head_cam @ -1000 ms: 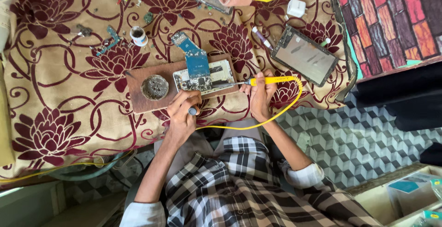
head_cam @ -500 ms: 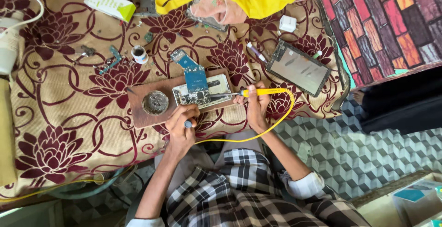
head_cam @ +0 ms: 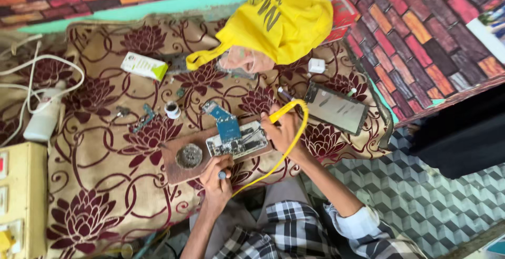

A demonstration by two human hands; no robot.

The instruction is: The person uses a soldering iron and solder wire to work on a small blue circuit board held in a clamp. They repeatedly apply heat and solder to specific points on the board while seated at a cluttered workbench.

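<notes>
right hand [head_cam: 281,133] clamps the yellow-handled soldering iron [head_cam: 286,110] over the opened phone's circuit board [head_cam: 238,139]; left hand [head_cam: 216,172], fingers closed, steadies the brown wooden block [head_cam: 179,167] near the desk's front edge.

Floral-cloth table [head_cam: 105,196]: wooden board [head_cam: 181,167] centre, phone [head_cam: 335,108] right, white-green box [head_cam: 143,66] far left, yellow bag [head_cam: 284,17] far.

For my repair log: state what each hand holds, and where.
Right hand: yellow soldering iron, by its handle. Left hand: a small grey-tipped thing, too small to identify.

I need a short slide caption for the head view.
Right hand holds a yellow soldering iron over an opened phone; left hand steadies it.
</notes>
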